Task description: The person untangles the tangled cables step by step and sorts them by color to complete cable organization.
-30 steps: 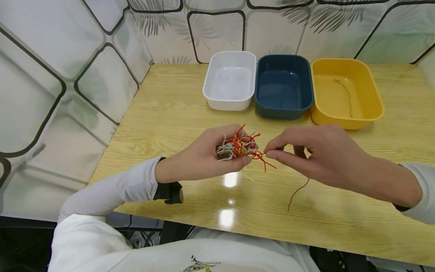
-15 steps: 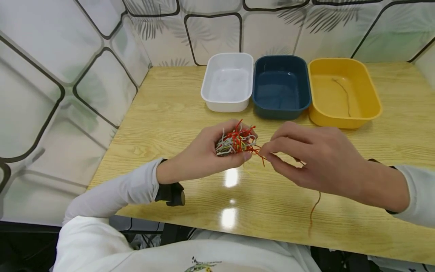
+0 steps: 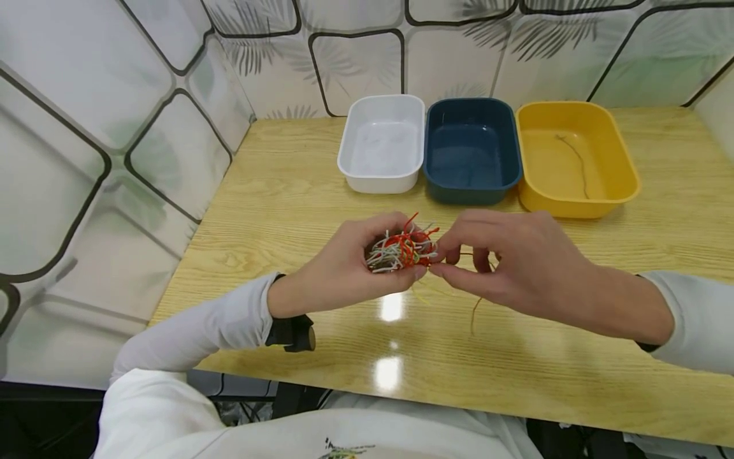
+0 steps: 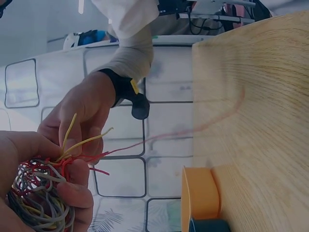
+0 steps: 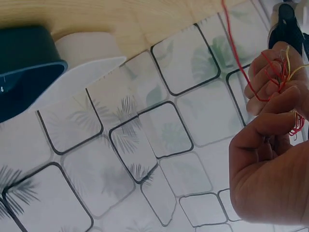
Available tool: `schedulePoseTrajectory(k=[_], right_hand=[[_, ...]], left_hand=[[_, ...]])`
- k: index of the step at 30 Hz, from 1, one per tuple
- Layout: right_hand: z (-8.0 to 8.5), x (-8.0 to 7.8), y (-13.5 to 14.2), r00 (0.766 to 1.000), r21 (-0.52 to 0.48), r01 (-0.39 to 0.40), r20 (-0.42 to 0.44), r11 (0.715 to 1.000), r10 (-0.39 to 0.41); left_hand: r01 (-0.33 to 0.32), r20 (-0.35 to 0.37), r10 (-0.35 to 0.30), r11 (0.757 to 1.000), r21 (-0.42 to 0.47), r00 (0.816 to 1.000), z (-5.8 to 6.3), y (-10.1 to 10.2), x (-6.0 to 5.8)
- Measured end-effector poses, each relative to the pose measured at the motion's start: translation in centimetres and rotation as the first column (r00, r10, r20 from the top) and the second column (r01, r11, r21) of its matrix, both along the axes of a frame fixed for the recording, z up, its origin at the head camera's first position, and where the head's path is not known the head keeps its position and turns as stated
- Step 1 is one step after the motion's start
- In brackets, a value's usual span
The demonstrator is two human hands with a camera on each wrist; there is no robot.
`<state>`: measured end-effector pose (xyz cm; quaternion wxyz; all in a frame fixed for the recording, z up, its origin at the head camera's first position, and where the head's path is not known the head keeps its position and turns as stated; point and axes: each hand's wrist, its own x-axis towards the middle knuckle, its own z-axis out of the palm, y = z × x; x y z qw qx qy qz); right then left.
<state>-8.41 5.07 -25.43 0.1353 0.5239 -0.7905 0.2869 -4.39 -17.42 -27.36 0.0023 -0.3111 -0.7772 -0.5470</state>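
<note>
My left hand [image 3: 355,262] grips a tangled bundle of strings [image 3: 403,250], red, grey and yellow, in front of the bins. At the bundle's right edge, the thumb and forefinger of my right hand [image 3: 516,258] pinch a red string [image 4: 166,136]. That string trails away from the fingers in the left wrist view; a thin end of string [image 3: 473,315] hangs below the right hand in the head view. Loose yellow ends [image 4: 91,139] stick out of the tangle beside the fingertips. Fingers partly hide the exact pinch point.
Side by side at the back of the wooden table [image 3: 275,191] stand a white bin [image 3: 381,183], a dark blue bin [image 3: 473,194] and a yellow bin [image 3: 579,209]. One thin string [image 3: 579,162] lies inside the yellow bin. A patterned wall [image 3: 361,76] rises behind them.
My right hand has moved left, its fingertips now right at the bundle's edge. The dangling string end has swung left. My left hand keeps its grip almost in place.
</note>
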Motion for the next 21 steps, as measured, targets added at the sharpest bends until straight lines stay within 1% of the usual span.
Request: schedulePoseTrajectory(k=[2, 5, 8, 9, 10, 11, 13, 14, 16, 18, 19, 21], right_hand=[[0.0, 0.0, 0.0, 0.998, -0.007, -0.013, 0.067, 1.0, 0.014], [-0.1, 0.1, -0.2, 0.985, -0.013, -0.027, 0.17, 1.0, 0.029], [-0.2, 0.1, -0.5, 0.969, -0.007, -0.015, 0.245, 1.0, 0.016], [-0.3, 0.1, -0.5, 0.962, 0.007, -0.006, 0.274, 1.0, 0.004], [-0.3, 0.1, -0.6, 0.949, 0.025, 0.002, 0.315, 1.0, -0.009], [-0.4, 0.1, -0.6, 0.931, 0.046, 0.004, 0.365, 0.999, -0.021], [-0.6, 0.1, -0.7, 0.881, 0.093, -0.001, 0.471, 0.996, -0.043], [-0.7, 0.1, -0.7, 0.844, 0.112, -0.011, 0.534, 0.994, -0.051], [-0.9, 0.0, -0.6, 0.762, 0.132, -0.039, 0.645, 0.99, -0.056], [-1.1, -0.3, -0.6, 0.688, 0.126, -0.073, 0.725, 0.989, -0.041], [-1.3, -0.5, -0.5, 0.65, 0.114, -0.084, 0.759, 0.99, -0.032], [-1.4, -0.8, -0.4, 0.56, 0.08, -0.096, 0.829, 0.992, -0.013]], left_hand=[[-0.003, 0.019, 0.003, 1.0, -0.011, 1.0, -0.1, 0.0, 0.0], [-0.022, 0.032, 0.022, 1.0, -0.019, 0.999, -0.1, 0.1, 0.0], [-0.048, 0.009, 0.048, 0.999, -0.015, 0.999, -0.3, 0.3, -0.1], [-0.056, -0.002, 0.056, 0.998, -0.01, 0.998, -0.3, 0.4, -0.1], [-0.057, -0.012, 0.057, 0.998, -0.005, 0.998, -0.4, 0.5, -0.1], [-0.052, -0.021, 0.052, 0.999, -0.001, 0.998, -0.5, 0.6, -0.1], [-0.038, -0.041, 0.037, 0.999, -0.008, 0.998, -0.6, 0.7, -0.1], [-0.025, -0.048, 0.025, 1.0, -0.012, 0.999, -0.7, 0.7, -0.1], [0.002, -0.069, -0.004, 1.0, -0.03, 0.998, -0.8, 0.8, -0.1], [0.015, -0.109, -0.022, 0.998, -0.065, 0.994, -0.8, 0.8, -0.2], [0.014, -0.137, -0.025, 0.996, -0.085, 0.99, -0.8, 0.8, -0.3], [0.005, -0.208, -0.033, 0.991, -0.133, 0.978, -0.7, 0.7, -0.5]])
